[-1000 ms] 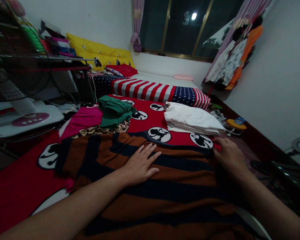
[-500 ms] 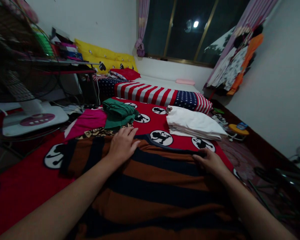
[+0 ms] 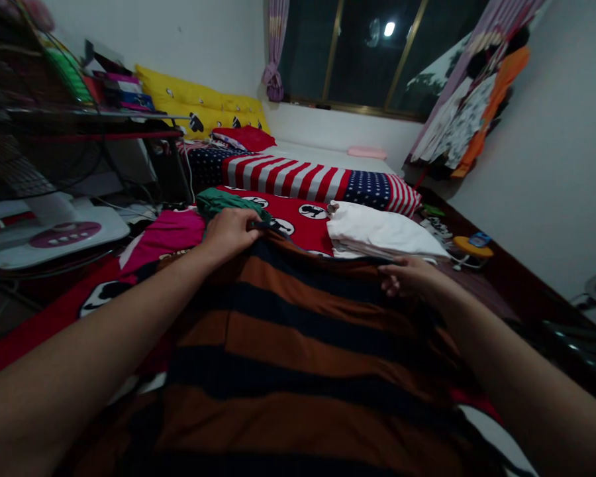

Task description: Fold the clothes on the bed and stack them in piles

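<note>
Left hand [image 3: 232, 232] and right hand [image 3: 416, 279] pinch the striped garment [image 3: 298, 344] by one edge; it spreads from their grip toward six o'clock.

Dim light; 1 glare spot on window [image 3: 360, 63].

The room is enclosed by pale, plain walls [image 3: 566, 146]. The rear wall is fitted with a window [image 3: 367, 66], divided by gold-coloured bars [image 3: 334, 46]; the panes are dark, and a bright white light [image 3: 389, 28] is seen in the glass. The window is flanked by purple curtains [image 3: 277, 40], the left one tied. Beneath it, a bed [image 3: 308, 154] is placed, draped along its near side with a stars-and-stripes cover [image 3: 288, 177]; a yellow cushion [image 3: 203, 103] is set against its left end. At the left, a desk [image 3: 99, 119] is loaded with boxes [image 3: 129, 93]. At the right, a yellow stool [image 3: 464, 250] is stood on the floor [image 3: 481, 285].
</note>
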`<state>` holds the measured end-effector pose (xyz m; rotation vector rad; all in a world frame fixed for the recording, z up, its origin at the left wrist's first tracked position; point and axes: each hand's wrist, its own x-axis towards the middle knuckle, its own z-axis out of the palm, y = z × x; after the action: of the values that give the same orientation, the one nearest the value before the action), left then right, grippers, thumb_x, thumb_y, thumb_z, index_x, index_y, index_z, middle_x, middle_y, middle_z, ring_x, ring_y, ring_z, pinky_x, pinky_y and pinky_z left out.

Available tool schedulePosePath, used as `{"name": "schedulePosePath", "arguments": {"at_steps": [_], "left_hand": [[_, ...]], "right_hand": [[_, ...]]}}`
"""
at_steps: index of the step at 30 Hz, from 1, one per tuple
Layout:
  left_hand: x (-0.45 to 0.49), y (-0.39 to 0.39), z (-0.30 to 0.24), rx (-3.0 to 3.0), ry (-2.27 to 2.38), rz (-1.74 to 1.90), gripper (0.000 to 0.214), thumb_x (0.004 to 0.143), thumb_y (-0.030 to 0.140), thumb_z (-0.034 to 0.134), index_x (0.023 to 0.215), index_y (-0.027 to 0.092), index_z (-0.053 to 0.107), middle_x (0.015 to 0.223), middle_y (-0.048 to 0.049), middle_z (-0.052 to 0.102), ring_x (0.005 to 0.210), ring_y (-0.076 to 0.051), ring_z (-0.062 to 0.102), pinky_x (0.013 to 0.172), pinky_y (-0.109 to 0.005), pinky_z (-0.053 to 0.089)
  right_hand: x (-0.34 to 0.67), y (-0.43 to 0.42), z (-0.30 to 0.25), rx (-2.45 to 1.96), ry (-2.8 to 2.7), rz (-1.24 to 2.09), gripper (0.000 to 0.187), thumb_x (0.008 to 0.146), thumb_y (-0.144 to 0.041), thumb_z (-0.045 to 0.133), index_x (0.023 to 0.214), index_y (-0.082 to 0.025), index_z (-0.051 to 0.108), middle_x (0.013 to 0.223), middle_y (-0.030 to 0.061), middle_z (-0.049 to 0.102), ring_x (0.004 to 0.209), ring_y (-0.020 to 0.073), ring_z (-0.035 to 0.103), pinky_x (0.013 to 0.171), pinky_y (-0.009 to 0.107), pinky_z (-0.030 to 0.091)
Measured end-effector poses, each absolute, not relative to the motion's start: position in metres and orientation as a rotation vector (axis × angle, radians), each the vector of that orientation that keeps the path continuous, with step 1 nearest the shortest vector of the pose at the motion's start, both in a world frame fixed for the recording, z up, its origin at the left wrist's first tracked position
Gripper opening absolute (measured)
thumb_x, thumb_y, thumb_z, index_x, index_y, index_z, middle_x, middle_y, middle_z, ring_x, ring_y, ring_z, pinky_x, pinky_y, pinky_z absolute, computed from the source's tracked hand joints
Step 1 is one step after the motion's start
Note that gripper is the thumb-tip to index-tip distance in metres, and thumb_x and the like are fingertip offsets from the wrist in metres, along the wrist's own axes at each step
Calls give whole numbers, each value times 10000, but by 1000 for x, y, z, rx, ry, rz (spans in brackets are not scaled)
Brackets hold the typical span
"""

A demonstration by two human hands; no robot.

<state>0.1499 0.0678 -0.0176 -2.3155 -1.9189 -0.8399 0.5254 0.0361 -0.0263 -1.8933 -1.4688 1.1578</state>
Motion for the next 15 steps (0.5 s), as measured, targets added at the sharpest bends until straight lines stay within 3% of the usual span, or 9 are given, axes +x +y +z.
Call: {"name": "schedulePosePath", "arguments": {"at_steps": [3, 5, 8, 10, 13, 15], "left_hand": [[153, 102, -2, -2162, -1815, -1021, 281, 782, 285, 571, 1009, 171, 692, 940, -65, 678, 887, -221, 604, 824, -308, 450], [157, 118, 1, -2089, -1814, -1130, 292, 790, 219, 544, 1039, 138, 675, 979, -80, 654, 915, -207, 593, 885, -314, 443], [156, 120, -7, -2054, -1872, -1255, 401, 759, 170, 560, 1154, 119, 613, 1113, -102, 595, 962, -199, 587, 915, -321, 454], [151, 103, -18, -2168, -1810, -1250, 448, 746, 206, 596, 1189, 139, 592, 1175, -101, 567, 1027, -219, 570, 939, -344, 456], [136, 58, -37, -2463, -1620, -1091, 359, 764, 292, 602, 1105, 187, 639, 1172, -77, 580, 1120, -249, 530, 974, -370, 443], [123, 23, -47, -2605, -1596, -1009, 321, 793, 363, 580, 1063, 206, 655, 1179, -74, 575, 1083, -245, 551, 884, -339, 491]], "right_hand": [[511, 58, -18, -1667, -1363, 1081, 259, 832, -272, 634, 1029, -147, 523, 827, 116, 710, 666, 177, 699, 469, 172, 479], [503, 65, -19, -1484, -1309, 1010, 417, 832, -240, 622, 1209, -185, 453, 1095, 129, 672, 861, 182, 702, 609, 208, 548], [503, 59, -31, -1363, -1329, 944, 731, 781, -295, 686, 1390, -279, 280, 1389, 127, 487, 1094, 198, 627, 799, 286, 564], [509, 42, -42, -1361, -1396, 927, 777, 744, -378, 715, 1391, -275, 297, 1398, 133, 478, 1138, 228, 600, 844, 335, 559], [524, 0, -58, -1360, -1502, 912, 679, 720, -496, 712, 1288, -238, 442, 1280, 122, 585, 1102, 261, 616, 845, 377, 559], [536, -33, -66, -1381, -1557, 908, 588, 725, -537, 700, 1193, -224, 531, 1194, 111, 639, 1041, 260, 642, 845, 376, 553]]}}
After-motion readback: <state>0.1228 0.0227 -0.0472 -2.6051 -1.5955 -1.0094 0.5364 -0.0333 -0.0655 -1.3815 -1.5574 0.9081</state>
